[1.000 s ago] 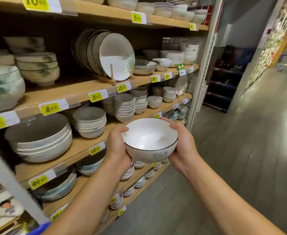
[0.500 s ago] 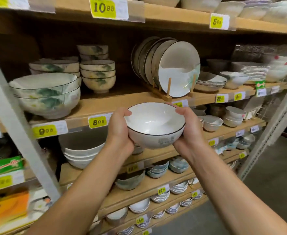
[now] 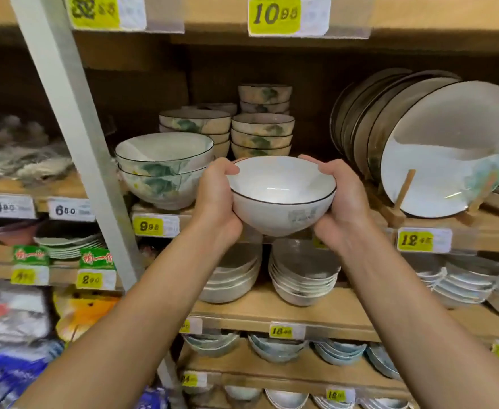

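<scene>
A white bowl (image 3: 282, 196) with a thin dark rim is held up in front of the shelf, level with the board that carries the patterned bowls. My left hand (image 3: 215, 199) grips its left side, thumb over the rim. My right hand (image 3: 341, 202) grips the right side the same way. A faint grey print shows on the bowl's outer wall. Just behind it stands a stack of small patterned bowls (image 3: 261, 134).
Large green-patterned bowls (image 3: 162, 169) sit to the left, upright plates (image 3: 449, 149) in a wooden rack to the right. Stacks of grey bowls (image 3: 303, 276) fill the wooden shelf (image 3: 272, 309) below. A grey metal upright (image 3: 74, 128) crosses the left side.
The view has swung left from the aisle to face the shelves. Both hands have carried the bowl upward, closer to the shelf with the patterned bowls.
</scene>
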Demonstrator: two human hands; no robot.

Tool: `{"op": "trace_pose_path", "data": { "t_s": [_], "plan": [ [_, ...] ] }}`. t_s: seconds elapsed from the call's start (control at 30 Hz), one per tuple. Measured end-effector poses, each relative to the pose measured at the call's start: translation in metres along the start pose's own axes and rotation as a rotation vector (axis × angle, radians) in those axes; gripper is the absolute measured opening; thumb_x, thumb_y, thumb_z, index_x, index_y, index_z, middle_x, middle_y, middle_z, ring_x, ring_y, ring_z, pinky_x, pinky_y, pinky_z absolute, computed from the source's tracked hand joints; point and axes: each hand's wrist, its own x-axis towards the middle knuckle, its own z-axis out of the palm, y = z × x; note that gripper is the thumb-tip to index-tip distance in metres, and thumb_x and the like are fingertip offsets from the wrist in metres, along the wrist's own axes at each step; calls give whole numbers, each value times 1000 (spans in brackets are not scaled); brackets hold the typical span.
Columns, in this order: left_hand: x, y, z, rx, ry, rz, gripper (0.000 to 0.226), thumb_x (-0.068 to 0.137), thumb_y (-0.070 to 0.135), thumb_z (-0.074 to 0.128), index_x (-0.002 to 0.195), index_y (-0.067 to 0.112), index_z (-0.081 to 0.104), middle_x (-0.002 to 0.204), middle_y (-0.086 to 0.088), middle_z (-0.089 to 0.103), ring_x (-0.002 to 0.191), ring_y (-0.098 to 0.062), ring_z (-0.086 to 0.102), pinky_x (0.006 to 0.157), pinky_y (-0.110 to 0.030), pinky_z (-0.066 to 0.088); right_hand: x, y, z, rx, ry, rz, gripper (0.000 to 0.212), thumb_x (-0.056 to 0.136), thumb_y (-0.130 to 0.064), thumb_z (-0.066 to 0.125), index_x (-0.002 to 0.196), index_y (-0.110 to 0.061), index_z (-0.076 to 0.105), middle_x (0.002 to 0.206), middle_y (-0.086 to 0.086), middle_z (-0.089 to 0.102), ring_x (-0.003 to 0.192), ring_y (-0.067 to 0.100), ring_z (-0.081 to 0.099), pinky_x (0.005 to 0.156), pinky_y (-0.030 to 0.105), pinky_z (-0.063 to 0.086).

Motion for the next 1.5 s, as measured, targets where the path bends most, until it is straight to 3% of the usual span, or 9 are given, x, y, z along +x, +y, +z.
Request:
{"op": "trace_pose_path", "data": {
  "t_s": [0.23,0.43,0.6,0.7,0.83,0.93,1.1,1.3,1.5],
  "plan": [
    [29,-3,18,-35,113,102,27,82,17,42,94,13,67,98,-11,72,98,-32,64,89,-48,51,44,-17,2,16,-102,57,45,85,-13,43,126,-1,59,117,19,67,107,37,64,94,52,51],
    [48,-5,22,-63,118,94,31,81,15,42,100,8,65,106,-15,71,96,-33,64,94,-48,49,67,-20,1,32,-112,121,47,82,-11,45,123,7,58,119,25,65,107,40,65,92,54,51],
    [60,7,21,-38,-86,-9,40,85,19,40,111,1,64,115,-19,67,105,-33,62,98,-43,46,88,-29,0,59,-129,193,25,70,-6,50,68,-10,75,78,16,73,71,33,72,69,46,60],
    [64,11,23,-65,-135,-74,49,78,23,42,120,6,60,118,-18,63,103,-33,59,97,-42,44,98,-30,0,-19,-147,214,46,82,-10,48,41,-12,68,54,8,68,49,25,68,47,33,56],
    [71,7,26,-153,-14,-71,45,71,22,42,109,8,61,102,-17,66,86,-34,63,79,-41,53,96,-33,9,-63,-16,250,19,89,-24,53,91,-12,67,74,15,73,65,33,72,56,40,59],
    [73,1,36,-189,97,13,28,71,23,47,91,11,63,81,-12,70,68,-30,68,71,-43,57,89,-25,3,1,96,81,31,91,-34,50,111,-15,64,100,14,74,92,31,71,79,43,59],
    [70,-15,55,-158,186,225,41,66,34,52,100,14,63,106,-17,69,101,-36,66,87,-49,54,60,5,7,-158,91,-181,56,81,-33,59,135,-22,48,116,5,67,103,20,67,87,40,56],
    [66,-14,44,-36,-41,318,43,76,41,50,106,12,62,105,-10,69,101,-26,64,86,-39,50,80,-30,-1,142,61,50,48,76,-8,47,122,-2,57,119,22,65,106,38,65,91,49,54],
    [71,16,32,-44,-348,-126,29,85,37,48,100,15,61,92,-13,71,80,-30,70,69,-47,56,98,-48,-13,-22,10,219,7,84,-11,52,89,-14,56,63,11,67,57,29,69,53,34,58]
  ]
}}
